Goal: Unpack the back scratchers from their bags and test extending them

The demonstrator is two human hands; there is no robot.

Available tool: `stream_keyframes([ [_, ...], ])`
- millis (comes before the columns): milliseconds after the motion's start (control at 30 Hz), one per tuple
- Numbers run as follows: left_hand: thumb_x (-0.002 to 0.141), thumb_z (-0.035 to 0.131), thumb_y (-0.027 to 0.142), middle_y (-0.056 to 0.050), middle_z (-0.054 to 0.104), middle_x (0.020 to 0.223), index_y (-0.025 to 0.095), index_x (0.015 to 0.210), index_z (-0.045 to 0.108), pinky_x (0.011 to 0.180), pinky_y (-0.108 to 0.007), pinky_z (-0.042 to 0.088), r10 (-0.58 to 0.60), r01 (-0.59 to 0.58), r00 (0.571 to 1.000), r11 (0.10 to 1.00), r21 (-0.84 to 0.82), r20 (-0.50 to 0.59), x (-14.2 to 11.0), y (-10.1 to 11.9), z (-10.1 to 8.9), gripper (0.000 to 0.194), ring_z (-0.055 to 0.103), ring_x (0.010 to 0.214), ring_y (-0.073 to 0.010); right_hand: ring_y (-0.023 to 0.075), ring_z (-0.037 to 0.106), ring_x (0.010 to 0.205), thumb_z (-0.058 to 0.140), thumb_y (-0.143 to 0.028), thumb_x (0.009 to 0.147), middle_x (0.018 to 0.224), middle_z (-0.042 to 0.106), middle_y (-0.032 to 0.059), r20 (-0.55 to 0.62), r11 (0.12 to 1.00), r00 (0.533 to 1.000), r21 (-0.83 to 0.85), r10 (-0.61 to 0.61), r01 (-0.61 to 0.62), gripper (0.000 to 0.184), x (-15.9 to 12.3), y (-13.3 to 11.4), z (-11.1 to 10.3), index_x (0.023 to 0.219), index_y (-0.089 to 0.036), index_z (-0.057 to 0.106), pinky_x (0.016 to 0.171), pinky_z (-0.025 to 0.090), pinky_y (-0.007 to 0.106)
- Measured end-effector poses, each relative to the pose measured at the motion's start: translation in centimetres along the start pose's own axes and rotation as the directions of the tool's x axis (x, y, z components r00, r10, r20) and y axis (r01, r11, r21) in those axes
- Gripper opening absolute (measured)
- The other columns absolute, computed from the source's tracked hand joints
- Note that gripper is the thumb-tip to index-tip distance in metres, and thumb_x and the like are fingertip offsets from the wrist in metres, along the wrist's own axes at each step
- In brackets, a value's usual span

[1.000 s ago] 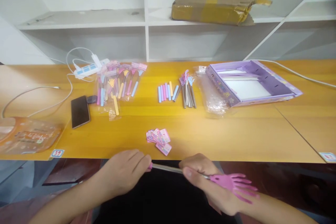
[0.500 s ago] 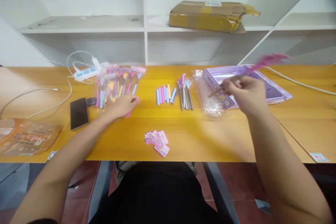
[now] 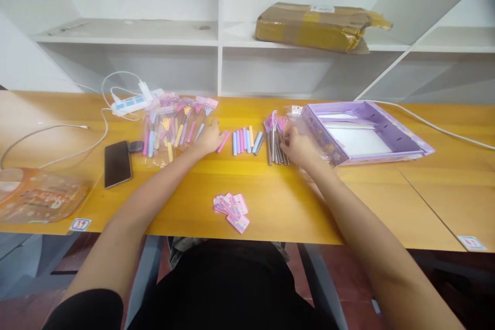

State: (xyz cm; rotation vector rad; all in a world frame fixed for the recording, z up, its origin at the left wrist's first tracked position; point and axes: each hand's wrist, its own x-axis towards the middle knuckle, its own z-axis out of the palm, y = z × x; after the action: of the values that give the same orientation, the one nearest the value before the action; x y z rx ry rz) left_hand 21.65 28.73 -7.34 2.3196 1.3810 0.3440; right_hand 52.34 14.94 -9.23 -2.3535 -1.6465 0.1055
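Left of the tube row, the left hand is pinching a pink tube; right of it, the right hand a pink scratcher.

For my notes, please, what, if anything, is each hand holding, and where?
Left hand: pink tube, apparently near its far end; right hand: cannot be told.

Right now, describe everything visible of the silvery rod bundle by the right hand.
The silvery rod bundle lies on the table, shafts toward the near edge, hand-shaped heads at the far end. The shafts look like shiny metal, slender and crowded, overlapping too much to count; visible heads look like pink or purplish plastic. The right hand is at its right side; any grip is unclear.
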Motion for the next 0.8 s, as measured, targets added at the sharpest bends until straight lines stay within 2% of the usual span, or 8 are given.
stream_keyframes([
  [100, 0.111, 0.051, 0.036, -0.014, 0.080, 0.111, 0.013, 0.153, 0.053, 0.102, -0.040, 0.054, 0.033, -0.032, 0.999, 0.999, 0.017, -0.026, -0.8, -1.4, -1.0, 0.048, 0.075, 0.111, -0.0311, 0.0313, 0.073, 0.086, 0.061, -0.028, 0.103, 0.104, 0.079, 0.0208, 0.012, 1.000, 1.000, -0.012, 0.004, -0.003, 0.030, -0.1, 0.1, 0.1, 0.128, -0.012, 0.063, 0.080, 0.054, 0.037],
  [233, 0.106, 0.054, 0.025, -0.014, 0.077, 0.122, 0.019, 0.143, 0.064, 0.106, -0.042, 0.054, 0.048, -0.041, 0.996, 0.994, 0.097, -0.073, -2.0, -3.9, -4.0, 0.039, 0.072, 0.116, -0.0318, 0.0309, 0.074, 0.091, 0.063, -0.027, 0.101, 0.107, 0.079, 0.0211, 0.015, 1.000, 1.000, -0.009, -0.011, 0.011, 0.025, -0.1, 0.0, -0.2, 0.122, -0.012, 0.066, 0.083, 0.054, 0.036],
  [333, 0.106, 0.053, 0.025, -0.020, 0.070, 0.138, 0.016, 0.144, 0.064, 0.118, -0.050, 0.046, 0.048, -0.021, 0.988, 0.983, 0.180, -0.146, -2.9, -5.6, -6.0, 0.040, 0.061, 0.136, -0.0394, 0.0300, 0.073, 0.093, 0.066, -0.027, 0.099, 0.114, 0.078, 0.0219, 0.008, 0.999, 0.999, 0.005, -0.048, 0.048, 0.023, -0.5, -0.3, -1.0, 0.118, -0.013, 0.068, 0.085, 0.053, 0.037],
  [400, 0.108, 0.054, 0.033, -0.025, 0.063, 0.147, 0.014, 0.151, 0.059, 0.123, -0.055, 0.039, 0.068, -0.017, 0.983, 0.960, 0.280, -0.173, -3.1, -6.5, -6.6, 0.048, 0.049, 0.148, -0.0458, 0.0286, 0.072, 0.091, 0.067, -0.030, 0.099, 0.115, 0.077, 0.0200, 0.014, 0.996, 0.996, 0.023, -0.089, 0.089, 0.021, -1.1, -0.7, -1.8, 0.114, -0.015, 0.069, 0.085, 0.053, 0.037],
  [500, 0.107, 0.059, 0.050, -0.029, 0.056, 0.155, 0.012, 0.161, 0.050, 0.123, -0.058, 0.037, 0.107, -0.037, 0.984, 0.907, 0.420, -0.144, -2.9, -7.1, -6.0, 0.067, 0.044, 0.149, -0.0505, 0.0250, 0.071, 0.089, 0.064, -0.032, 0.101, 0.112, 0.078, 0.0135, 0.018, 0.983, 0.986, 0.072, -0.169, 0.167, 0.016, -2.9, -1.6, -3.5, 0.108, -0.019, 0.069, 0.084, 0.051, 0.035],
  [600, 0.104, 0.060, 0.062, -0.031, 0.053, 0.157, 0.011, 0.166, 0.043, 0.122, -0.060, 0.033, 0.091, -0.016, 0.986, 0.885, 0.465, -0.141, -2.2, -6.7, -4.7, 0.082, 0.044, 0.145, -0.0511, 0.0229, 0.069, 0.084, 0.060, -0.035, 0.102, 0.103, 0.078, 0.0086, 0.007, 0.943, 0.965, 0.215, -0.263, 0.256, 0.016, -5.3, -2.8, -5.2, 0.099, -0.022, 0.069, 0.078, 0.050, 0.034],
  [733, 0.099, 0.066, 0.048, -0.032, 0.052, 0.160, 0.007, 0.174, 0.027, 0.120, -0.062, 0.033, 0.061, 0.018, 0.986, 0.883, 0.469, -0.152, -1.0, -5.7, -3.7, 0.094, 0.043, 0.145, -0.0510, 0.0214, 0.067, 0.080, 0.060, -0.038, 0.102, 0.098, 0.077, 0.0065, 0.007, 0.881, 0.948, 0.370, -0.320, 0.295, 0.019, -9.0, -3.9, -6.7, 0.096, -0.023, 0.070, 0.074, 0.049, 0.034],
  [800, 0.096, 0.067, 0.037, -0.032, 0.058, 0.155, 0.005, 0.174, 0.027, 0.117, -0.059, 0.035, 0.063, 0.010, 0.988, 0.889, 0.459, -0.144, -0.5, -5.3, -3.6, 0.093, 0.045, 0.145, -0.0502, 0.0210, 0.067, 0.080, 0.059, -0.039, 0.104, 0.101, 0.077, 0.0062, 0.028, 0.862, 0.943, 0.415, -0.332, 0.291, 0.020, -10.7, -4.1, -6.9, 0.098, -0.024, 0.070, 0.073, 0.049, 0.034],
])
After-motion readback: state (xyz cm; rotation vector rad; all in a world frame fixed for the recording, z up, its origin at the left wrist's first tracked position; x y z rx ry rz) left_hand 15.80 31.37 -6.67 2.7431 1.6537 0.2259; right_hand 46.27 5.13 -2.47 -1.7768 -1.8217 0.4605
